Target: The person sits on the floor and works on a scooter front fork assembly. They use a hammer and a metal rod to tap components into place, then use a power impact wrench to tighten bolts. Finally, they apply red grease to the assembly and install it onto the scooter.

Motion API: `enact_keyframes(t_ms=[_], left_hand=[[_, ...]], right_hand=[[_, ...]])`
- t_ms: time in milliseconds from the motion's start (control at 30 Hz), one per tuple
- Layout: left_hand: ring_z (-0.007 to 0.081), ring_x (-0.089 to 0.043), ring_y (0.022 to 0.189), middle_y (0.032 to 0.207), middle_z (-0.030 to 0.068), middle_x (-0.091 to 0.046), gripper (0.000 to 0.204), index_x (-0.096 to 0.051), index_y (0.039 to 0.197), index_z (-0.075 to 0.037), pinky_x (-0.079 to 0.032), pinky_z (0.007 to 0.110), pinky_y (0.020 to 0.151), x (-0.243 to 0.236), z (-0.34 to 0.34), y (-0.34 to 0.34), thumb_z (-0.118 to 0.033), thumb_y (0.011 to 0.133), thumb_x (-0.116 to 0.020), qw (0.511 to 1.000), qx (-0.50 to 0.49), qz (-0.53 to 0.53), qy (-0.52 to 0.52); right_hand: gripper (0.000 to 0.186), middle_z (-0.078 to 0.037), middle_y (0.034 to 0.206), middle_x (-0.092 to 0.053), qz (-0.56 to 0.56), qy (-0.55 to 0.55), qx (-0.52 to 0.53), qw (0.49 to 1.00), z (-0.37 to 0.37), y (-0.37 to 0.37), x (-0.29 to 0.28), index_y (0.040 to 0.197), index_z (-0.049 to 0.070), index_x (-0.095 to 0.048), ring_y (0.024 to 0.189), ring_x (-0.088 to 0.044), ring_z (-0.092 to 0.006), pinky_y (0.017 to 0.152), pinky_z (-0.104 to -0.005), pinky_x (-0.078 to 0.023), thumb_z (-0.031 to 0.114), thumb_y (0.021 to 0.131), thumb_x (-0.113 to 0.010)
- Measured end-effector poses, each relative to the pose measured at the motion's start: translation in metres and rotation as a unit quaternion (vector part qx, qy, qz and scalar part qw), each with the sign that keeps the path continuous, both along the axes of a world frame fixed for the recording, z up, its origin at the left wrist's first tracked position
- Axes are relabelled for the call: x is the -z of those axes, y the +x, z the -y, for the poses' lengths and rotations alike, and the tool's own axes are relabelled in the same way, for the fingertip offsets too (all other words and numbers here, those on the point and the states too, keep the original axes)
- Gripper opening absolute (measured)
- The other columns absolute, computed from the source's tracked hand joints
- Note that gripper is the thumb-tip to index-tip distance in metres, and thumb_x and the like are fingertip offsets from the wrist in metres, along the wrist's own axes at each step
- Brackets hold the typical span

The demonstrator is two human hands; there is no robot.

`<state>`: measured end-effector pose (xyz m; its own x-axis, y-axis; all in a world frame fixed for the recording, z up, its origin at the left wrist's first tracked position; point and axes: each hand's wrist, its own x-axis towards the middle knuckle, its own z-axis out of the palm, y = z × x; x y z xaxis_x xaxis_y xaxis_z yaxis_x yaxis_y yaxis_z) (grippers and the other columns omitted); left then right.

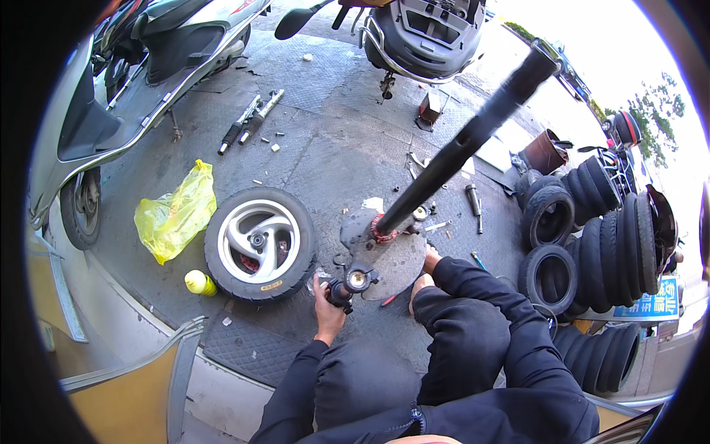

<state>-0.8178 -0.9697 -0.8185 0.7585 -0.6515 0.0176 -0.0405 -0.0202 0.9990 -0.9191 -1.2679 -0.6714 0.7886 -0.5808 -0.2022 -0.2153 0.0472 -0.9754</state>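
A scooter steering stem [466, 140], a long black tube with reddish grease at its lower end, slants up to the right. At its base is a fork crown with two round clamp ends [358, 280]. My left hand [329, 314] is closed around a dark cylindrical part [339, 293] beside the nearer clamp. Only a little of my right hand [431, 257] shows, at the right edge of a stained grey round plate [403, 270] under the crown; its fingers are hidden. Left of the crown lies a wheel with a tyre [260, 244], spoked side up.
A yellow plastic bag [177, 211] and a yellow bottle [200, 283] lie left of the wheel. Two shock absorbers [251, 122] rest farther off. Stacked tyres [599, 251] stand at right, near loose tools [474, 200]. Scooters [159, 96] are parked at far left and back.
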Motion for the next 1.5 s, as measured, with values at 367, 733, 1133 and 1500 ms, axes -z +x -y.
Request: enact_keyframes(t_ms=[367,733,1133,1500], left_hand=[[0.011,-0.066,0.106,0.118,0.0094,-0.074,0.084,-0.029,0.162,-0.004,-0.052,0.026,0.092,-0.093,0.063,0.066,0.013,0.091,-0.071,0.992,0.105,-0.061,-0.021],[0.0159,-0.062,0.075,0.09,0.0109,-0.071,0.092,-0.041,0.155,-0.005,-0.049,0.033,0.069,-0.146,0.224,0.149,0.013,0.069,-0.07,0.921,0.149,-0.042,0.356],[0.0176,-0.066,0.087,0.104,0.011,-0.072,0.088,-0.044,0.154,-0.002,-0.052,0.032,0.08,-0.137,0.259,0.16,0.013,0.071,-0.067,0.91,-0.006,-0.105,0.401],[0.0174,-0.068,0.081,0.097,0.0126,-0.075,0.089,-0.045,0.153,-0.002,-0.054,0.031,0.075,-0.174,0.264,0.131,0.013,0.069,-0.07,0.92,-0.127,-0.152,0.338]], right_hand=[[0.037,-0.009,0.1,-0.068,0.227,0.246,0.272,0.902,0.039,-0.047,0.027,0.123,0.005,-0.066,0.089,-0.064,-0.0278,0.085,-0.0459,-0.052,0.034,0.105,-0.053],[0.019,-0.002,0.057,-0.041,0.104,0.447,0.407,0.79,0.125,-0.001,0.064,0.096,0.001,-0.066,0.045,-0.042,-0.0178,0.049,-0.0395,-0.039,0.02,0.096,-0.07],[0.017,-0.003,0.057,-0.046,0.01,0.52,0.287,0.805,0.227,0.087,0.086,0.082,0.006,-0.059,0.043,-0.045,-0.0175,0.043,-0.0391,-0.041,0.01,0.093,-0.071],[0.012,-0.002,0.062,-0.045,0.003,0.527,0.183,0.83,0.265,0.12,0.058,0.097,0.002,-0.061,0.046,-0.044,-0.0163,0.047,-0.0381,-0.04,0.011,0.094,-0.069]])
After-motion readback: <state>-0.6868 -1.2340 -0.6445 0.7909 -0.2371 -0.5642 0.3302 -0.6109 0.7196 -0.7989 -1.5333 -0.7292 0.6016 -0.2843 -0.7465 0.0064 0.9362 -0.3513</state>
